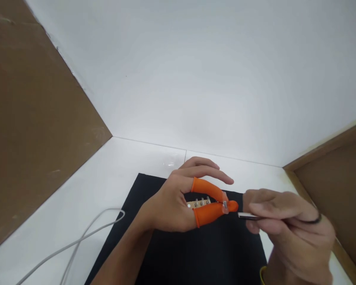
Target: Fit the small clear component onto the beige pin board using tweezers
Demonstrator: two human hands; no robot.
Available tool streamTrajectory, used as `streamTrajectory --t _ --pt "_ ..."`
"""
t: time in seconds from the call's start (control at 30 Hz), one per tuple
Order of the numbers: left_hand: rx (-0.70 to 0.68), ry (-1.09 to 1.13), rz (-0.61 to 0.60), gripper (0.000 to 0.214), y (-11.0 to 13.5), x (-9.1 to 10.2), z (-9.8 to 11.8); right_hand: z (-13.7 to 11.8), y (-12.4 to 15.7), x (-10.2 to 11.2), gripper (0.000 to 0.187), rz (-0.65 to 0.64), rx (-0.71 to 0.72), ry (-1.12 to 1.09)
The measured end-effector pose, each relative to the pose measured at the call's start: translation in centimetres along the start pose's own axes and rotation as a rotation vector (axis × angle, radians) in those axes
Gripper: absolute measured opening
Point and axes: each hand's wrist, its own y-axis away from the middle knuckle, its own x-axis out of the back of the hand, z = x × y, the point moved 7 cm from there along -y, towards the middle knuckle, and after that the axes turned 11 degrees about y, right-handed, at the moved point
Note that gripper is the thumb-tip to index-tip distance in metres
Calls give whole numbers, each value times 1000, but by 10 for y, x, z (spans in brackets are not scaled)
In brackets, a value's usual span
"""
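Observation:
My left hand (180, 202) is over the black mat, with orange finger cots (209, 213) on its thumb and index finger. Those two tips pinch a small clear piece with a shiny metal middle (224, 204); the other fingers stretch out above. Between thumb and index finger, a light tan strip (191, 204) with several small shiny upright bits shows, partly hidden by the hand. My right hand (287, 221) is closed on a thin, flat metal tool (247, 216). The tool's bright end points left, just short of the orange thumb tip; its exact kind cannot be made out.
The black mat (201, 253) lies on a white surface (130, 158). A grey-white cable (86, 236) loops at the left. Brown panels (41, 118) rise on both sides, and a white wall (195, 79) stands behind. A small clear item (169, 163) lies near the wall.

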Motion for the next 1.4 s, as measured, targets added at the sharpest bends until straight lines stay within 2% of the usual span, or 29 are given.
streamTrajectory --t 0.07,0.23,0.27,0.43,0.6,0.63,0.77,0.8,0.93,1.0,1.07,1.17,1.2,1.3,1.4 --pt "-2 0 -2 9 2 0 0 1 3 -4 14 -42 11 -2" --pt "-32 3 -3 10 9 0 1 6 3 7 6 187 7 -3" --pt "-36 6 -5 10 9 0 1 6 3 8 7 202 4 1" --pt "-31 11 -22 9 7 0 -2 3 3 1 10 46 -8 35" --pt "-34 -8 -7 8 13 1 -5 6 7 13 8 310 11 -39" --pt "-34 -14 -5 8 13 2 -4 6 7 13 7 306 20 -31" --pt "-35 -26 0 8 12 3 -6 4 5 7 8 124 38 83" --pt "-32 -26 -3 7 13 3 -8 3 6 10 9 139 39 97" --pt "-20 -19 -17 7 22 2 -18 2 9 25 11 346 50 85" --pt "-17 -23 -18 8 22 0 -19 2 8 25 10 380 40 72" --pt "-20 -34 -16 9 18 -1 -15 1 5 18 6 287 42 86" --pt "-35 -36 -12 9 9 -4 -7 -1 3 5 15 94 84 98" --pt "-38 -34 -12 9 7 -5 -5 -1 4 6 14 94 80 76" --pt "-42 -31 -6 9 5 -6 -2 4 7 15 8 209 54 17" --pt "-48 -25 8 9 8 -4 -1 6 7 11 11 157 55 73"
